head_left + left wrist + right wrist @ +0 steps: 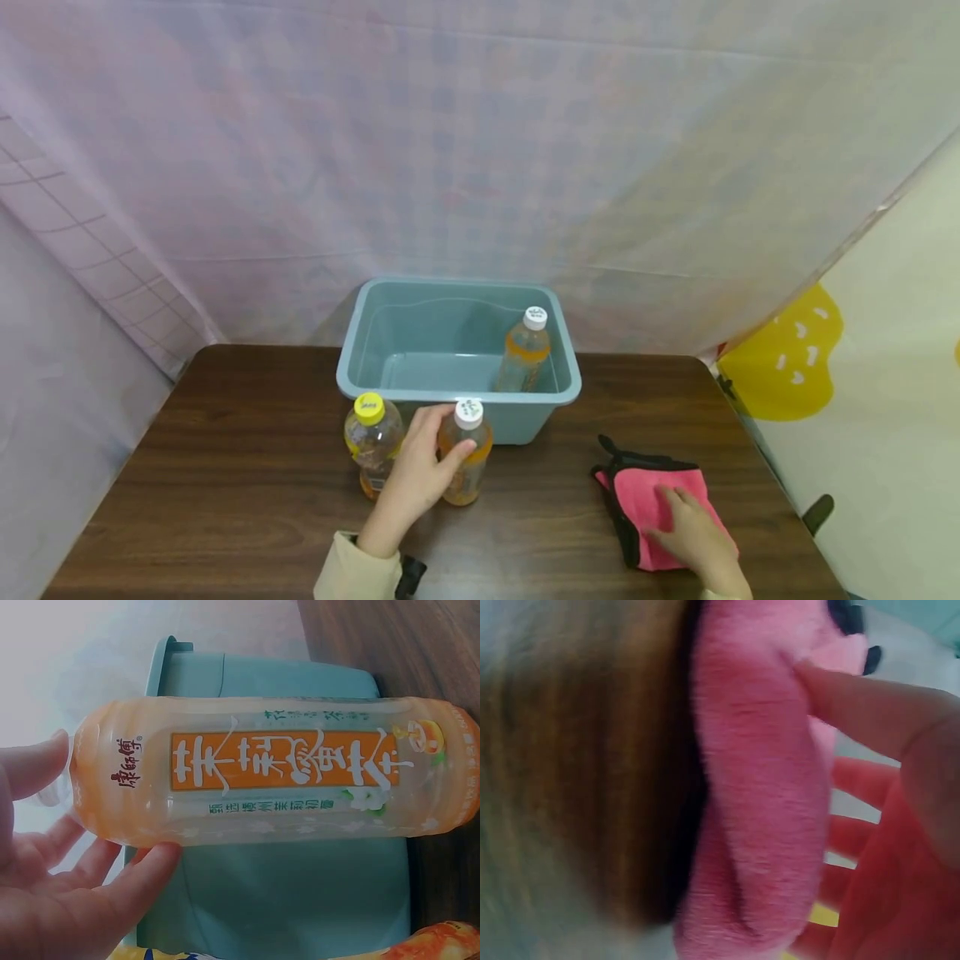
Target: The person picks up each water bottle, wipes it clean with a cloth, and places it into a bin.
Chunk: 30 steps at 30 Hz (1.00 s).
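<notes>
the left hand (420,471) curls round the nearer white-capped bottle (467,475), likely steadying it upright by the bin (420,395); the right hand (696,532), loosely spread, touches the pink cloth (637,500) on the worktop (540,525).

From the head, we look forward and down over the table (247,467). From the left wrist, rolled sideways, we face the held bottle (277,765) and tub (300,900) closely; the head view shares both. From the right wrist, we view the shared pink cloth (757,780) very near; blur leaves the exact angle uncertain.
</notes>
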Motion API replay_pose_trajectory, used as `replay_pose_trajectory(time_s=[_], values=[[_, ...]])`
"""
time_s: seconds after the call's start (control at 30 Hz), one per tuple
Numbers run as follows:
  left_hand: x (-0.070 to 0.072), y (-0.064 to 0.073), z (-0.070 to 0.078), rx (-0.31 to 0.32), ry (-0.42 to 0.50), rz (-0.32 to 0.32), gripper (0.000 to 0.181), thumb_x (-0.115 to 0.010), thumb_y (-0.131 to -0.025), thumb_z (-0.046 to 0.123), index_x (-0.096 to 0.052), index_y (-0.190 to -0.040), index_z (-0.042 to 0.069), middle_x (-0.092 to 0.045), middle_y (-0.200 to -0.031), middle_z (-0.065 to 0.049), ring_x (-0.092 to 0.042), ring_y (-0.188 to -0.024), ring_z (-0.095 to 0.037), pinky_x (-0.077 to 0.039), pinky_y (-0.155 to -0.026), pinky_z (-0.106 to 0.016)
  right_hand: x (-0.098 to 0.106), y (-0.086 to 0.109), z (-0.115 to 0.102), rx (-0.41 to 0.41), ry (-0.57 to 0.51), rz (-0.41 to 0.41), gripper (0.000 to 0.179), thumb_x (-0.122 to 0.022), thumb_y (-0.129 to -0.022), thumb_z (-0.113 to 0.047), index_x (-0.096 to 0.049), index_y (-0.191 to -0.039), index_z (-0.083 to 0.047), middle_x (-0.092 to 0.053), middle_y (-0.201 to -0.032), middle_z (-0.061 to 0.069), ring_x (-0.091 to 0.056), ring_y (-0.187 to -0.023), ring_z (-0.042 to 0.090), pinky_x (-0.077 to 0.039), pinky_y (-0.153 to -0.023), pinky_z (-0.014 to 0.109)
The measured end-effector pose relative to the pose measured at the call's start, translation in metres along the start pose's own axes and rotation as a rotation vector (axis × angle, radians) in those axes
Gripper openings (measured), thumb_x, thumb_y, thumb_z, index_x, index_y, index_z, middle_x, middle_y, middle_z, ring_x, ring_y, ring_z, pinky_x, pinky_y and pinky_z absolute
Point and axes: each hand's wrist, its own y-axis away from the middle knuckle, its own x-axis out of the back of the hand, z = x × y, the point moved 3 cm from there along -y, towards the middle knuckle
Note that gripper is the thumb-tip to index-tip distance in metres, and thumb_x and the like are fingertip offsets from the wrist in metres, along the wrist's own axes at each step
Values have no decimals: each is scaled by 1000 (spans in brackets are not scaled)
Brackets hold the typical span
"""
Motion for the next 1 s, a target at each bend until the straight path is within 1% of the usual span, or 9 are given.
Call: replay_pose_trajectory(time_s=[0.13,0.23,0.37,0.57,0.67,0.77,1.0], values=[[1,0,1,-3,0,4,46,-64,-83,28,-49,-120,3,-50,-110,-14,-49,-81,-18,-42,-67,-27,-4,-4,5,-31,-20,-11,75,-75,-68,-31,-45,-123,11,-42,-121,38,-43,-109,50,-38,-86,56],[0,-1,1,5,0,-4,47,-63,-83,29,-49,-120,3,-50,-109,-14,-48,-79,-18,-41,-67,-27,-4,-7,7,-87,-31,-30,83,-77,-65,-36,-43,-125,9,-37,-122,39,-44,-106,51,-39,-83,58],[-1,-1,0,20,8,-9,47,-63,-84,30,-49,-120,3,-49,-109,-13,-46,-78,-16,-41,-67,-26,-4,-10,9,-135,-40,-41,88,-78,-61,-38,-41,-128,6,-34,-124,36,-45,-104,52,-40,-79,61],[0,-1,0,22,10,-6,47,-63,-84,30,-50,-119,3,-49,-108,-13,-45,-77,-15,-40,-66,-26,-5,-12,7,-162,-55,-59,92,-77,-59,-38,-38,-130,4,-32,-126,34,-43,-104,56,-38,-76,65],[0,-1,0,25,12,-9,47,-63,-84,30,-49,-119,3,-49,-108,-13,-45,-77,-15,-40,-67,-26,-4,-13,6,-167,-60,-64,92,-78,-59,-38,-38,-130,4,-31,-127,33,-41,-105,57,-38,-77,64],[0,0,0,22,16,-13,46,-63,-84,30,-49,-119,3,-49,-107,-13,-45,-77,-16,-40,-66,-26,-4,-12,6,-156,-49,-51,89,-78,-58,-36,-41,-129,4,-35,-126,34,-43,-104,55,-39,-77,63],[0,-1,0,45,33,-20,46,-63,-84,30,-49,-120,4,-49,-109,-13,-45,-78,-15,-40,-67,-26,-2,-11,3,-166,0,-21,70,-74,-61,-28,-52,-122,0,-48,-121,30,-49,-95,54,-41,-73,60]])
